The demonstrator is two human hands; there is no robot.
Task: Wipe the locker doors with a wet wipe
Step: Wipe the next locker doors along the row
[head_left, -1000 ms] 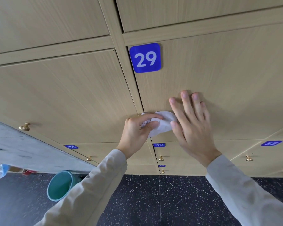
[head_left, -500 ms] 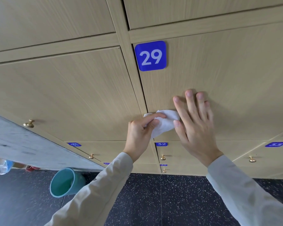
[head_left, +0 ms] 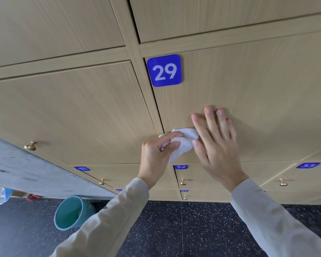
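Head view: wet wipe (head_left: 182,143), white, crumpled, pinched by left hand (head_left: 156,156) against lower left edge of locker door (head_left: 258,93). Right hand (head_left: 215,145) spread flat on door beside wipe. Blue plate (head_left: 164,70) reads "29"; lower plates "32", "33".

wipe (head_left: 182,143) at door 29 (head_left: 248,93) 7 o'clock corner | number plate (head_left: 164,70) at 11 | bucket (head_left: 70,213) on floor (head_left: 174,229), 7 o'clock of wipe

wet wipe (head_left: 182,143) barely shifted, view nudged left
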